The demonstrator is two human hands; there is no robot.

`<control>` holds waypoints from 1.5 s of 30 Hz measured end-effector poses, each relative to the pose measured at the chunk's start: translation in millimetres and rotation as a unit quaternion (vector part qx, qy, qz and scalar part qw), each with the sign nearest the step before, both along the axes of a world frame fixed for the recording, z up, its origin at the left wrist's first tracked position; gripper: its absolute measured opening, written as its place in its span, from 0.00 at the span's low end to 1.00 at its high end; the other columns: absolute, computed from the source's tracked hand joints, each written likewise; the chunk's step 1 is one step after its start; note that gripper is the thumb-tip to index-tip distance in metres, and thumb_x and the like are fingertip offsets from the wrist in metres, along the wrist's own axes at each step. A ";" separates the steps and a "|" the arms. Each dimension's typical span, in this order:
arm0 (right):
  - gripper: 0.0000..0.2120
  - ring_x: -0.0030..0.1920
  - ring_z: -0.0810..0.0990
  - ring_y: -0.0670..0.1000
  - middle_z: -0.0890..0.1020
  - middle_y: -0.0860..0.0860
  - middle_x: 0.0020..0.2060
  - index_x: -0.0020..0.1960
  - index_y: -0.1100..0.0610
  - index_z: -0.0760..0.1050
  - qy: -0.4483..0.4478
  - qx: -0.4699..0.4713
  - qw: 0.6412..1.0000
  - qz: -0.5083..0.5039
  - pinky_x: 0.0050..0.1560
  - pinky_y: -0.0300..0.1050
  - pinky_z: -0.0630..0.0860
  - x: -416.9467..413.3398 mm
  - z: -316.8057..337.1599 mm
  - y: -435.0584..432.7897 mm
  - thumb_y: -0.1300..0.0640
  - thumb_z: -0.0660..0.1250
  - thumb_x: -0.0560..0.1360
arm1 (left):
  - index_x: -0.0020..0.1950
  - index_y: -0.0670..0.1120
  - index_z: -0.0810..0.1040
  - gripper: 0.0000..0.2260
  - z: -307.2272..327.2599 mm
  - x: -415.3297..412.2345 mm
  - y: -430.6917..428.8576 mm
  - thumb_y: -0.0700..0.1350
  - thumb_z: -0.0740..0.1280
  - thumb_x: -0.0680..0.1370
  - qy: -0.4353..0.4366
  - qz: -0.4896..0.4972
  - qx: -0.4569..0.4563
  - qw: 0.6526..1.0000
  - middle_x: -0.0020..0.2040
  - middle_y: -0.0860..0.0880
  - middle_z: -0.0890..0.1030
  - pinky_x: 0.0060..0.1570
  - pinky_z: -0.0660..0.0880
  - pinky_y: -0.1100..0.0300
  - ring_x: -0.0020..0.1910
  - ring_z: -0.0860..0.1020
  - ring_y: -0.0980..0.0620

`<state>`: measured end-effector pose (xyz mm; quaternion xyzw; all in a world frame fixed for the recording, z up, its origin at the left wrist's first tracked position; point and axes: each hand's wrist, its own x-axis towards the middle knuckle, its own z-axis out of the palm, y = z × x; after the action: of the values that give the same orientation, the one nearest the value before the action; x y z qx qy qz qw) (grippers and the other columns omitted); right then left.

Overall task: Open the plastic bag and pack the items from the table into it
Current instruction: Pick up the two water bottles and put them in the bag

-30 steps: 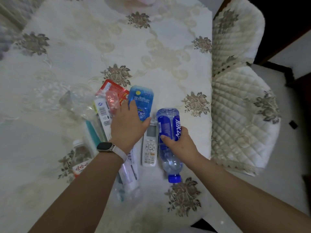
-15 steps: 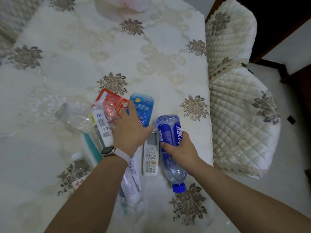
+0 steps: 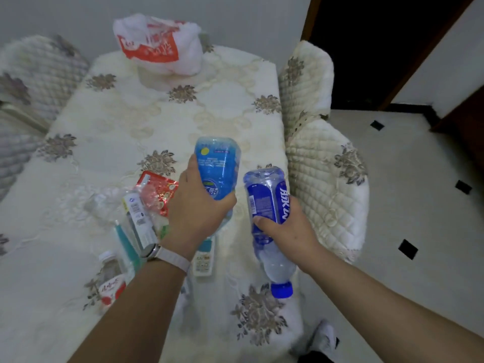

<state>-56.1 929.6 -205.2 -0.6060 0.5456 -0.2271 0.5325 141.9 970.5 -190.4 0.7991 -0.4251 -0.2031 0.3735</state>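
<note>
- The left hand (image 3: pixel 199 213) has its grip closed round a blue pack (image 3: pixel 217 171), thumb across the pack's face. The pack is held clear of the worktop (image 3: pixel 222 100), and its long axis runs near to far.
- The right hand (image 3: pixel 286 229) has its grip wrapped round the middle of a water bottle (image 3: pixel 265 200). This long axis also runs near to far, with the blue cap (image 3: pixel 281 289) toward the person and the base pointing away.
- The two held things sit side by side, close but apart, with the pack on the left.
- The plastic bag (image 3: pixel 157 45), white with red print, slumps at the far end of the worktop. It is well apart from both grips, straight out and a little to the left.
- The left hand is the nearer of the two to the bag. I cannot tell whether the bag's mouth is open.
- Both loads already point their far ends at the bag, so the carry looks like a plain push outward along their axes.
- Neither hand is free to spread the bag, so one load probably has to be set down beside it first.
- Lying near on the worktop are a red packet (image 3: pixel 159 189), a white box (image 3: pixel 137 218), a remote control (image 3: pixel 203 260) and a small bottle (image 3: pixel 111 281).
</note>
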 end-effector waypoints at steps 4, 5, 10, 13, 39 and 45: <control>0.21 0.43 0.81 0.39 0.82 0.43 0.46 0.56 0.45 0.70 -0.035 -0.025 0.999 -0.003 0.42 0.36 0.77 -64.3 28.1 -16.1 0.54 0.76 0.69 | 0.66 0.68 0.59 0.37 29.7 -70.7 5.2 0.53 0.76 0.65 0.002 -0.014 -0.044 0.999 0.56 0.62 0.74 0.47 0.75 0.61 0.53 0.76 0.64; 0.22 0.43 0.81 0.39 0.81 0.42 0.47 0.57 0.45 0.69 -0.046 -0.025 0.999 -0.008 0.41 0.35 0.76 -83.0 35.3 -20.5 0.54 0.76 0.69 | 0.64 0.71 0.58 0.36 35.4 -90.2 4.6 0.52 0.76 0.65 0.008 -0.013 -0.046 0.999 0.55 0.63 0.74 0.46 0.74 0.64 0.51 0.76 0.67; 0.29 0.48 0.79 0.41 0.78 0.40 0.50 0.62 0.44 0.65 -0.074 -0.025 0.996 -0.043 0.45 0.41 0.78 -188.7 53.4 -48.2 0.51 0.78 0.68 | 0.75 0.62 0.56 0.45 47.4 -187.1 -12.1 0.53 0.78 0.66 0.002 -0.031 -0.039 0.999 0.62 0.61 0.70 0.52 0.71 0.61 0.55 0.74 0.61; 0.30 0.48 0.81 0.44 0.80 0.43 0.51 0.64 0.48 0.67 -0.078 -0.025 0.994 -0.069 0.49 0.46 0.80 -247.5 48.8 -65.9 0.50 0.78 0.67 | 0.76 0.60 0.56 0.45 45.3 -237.8 -28.5 0.53 0.77 0.66 -0.006 -0.051 -0.047 0.998 0.61 0.64 0.71 0.52 0.71 0.61 0.56 0.74 0.61; 0.27 0.47 0.80 0.44 0.78 0.41 0.48 0.62 0.47 0.65 -0.056 -0.030 0.943 -0.327 0.40 0.36 0.76 -553.9 38.4 -169.8 0.53 0.77 0.70 | 0.76 0.59 0.57 0.43 33.1 -526.7 -266.2 0.43 0.78 0.69 0.098 -0.338 -0.023 0.936 0.57 0.69 0.71 0.46 0.75 0.72 0.54 0.77 0.68; 0.26 0.45 0.80 0.43 0.78 0.41 0.48 0.62 0.48 0.65 -0.029 -0.032 0.954 -0.297 0.37 0.33 0.74 -543.9 36.5 -279.3 0.53 0.76 0.71 | 0.72 0.60 0.59 0.41 20.7 -511.5 -368.4 0.42 0.79 0.68 0.105 -0.302 -0.031 0.947 0.56 0.67 0.72 0.46 0.73 0.71 0.52 0.77 0.68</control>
<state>-600.0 650.4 -168.7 -0.4266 0.6774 -0.4097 0.4374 -369.6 602.2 -169.7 0.5954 -0.6108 -0.3761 0.3619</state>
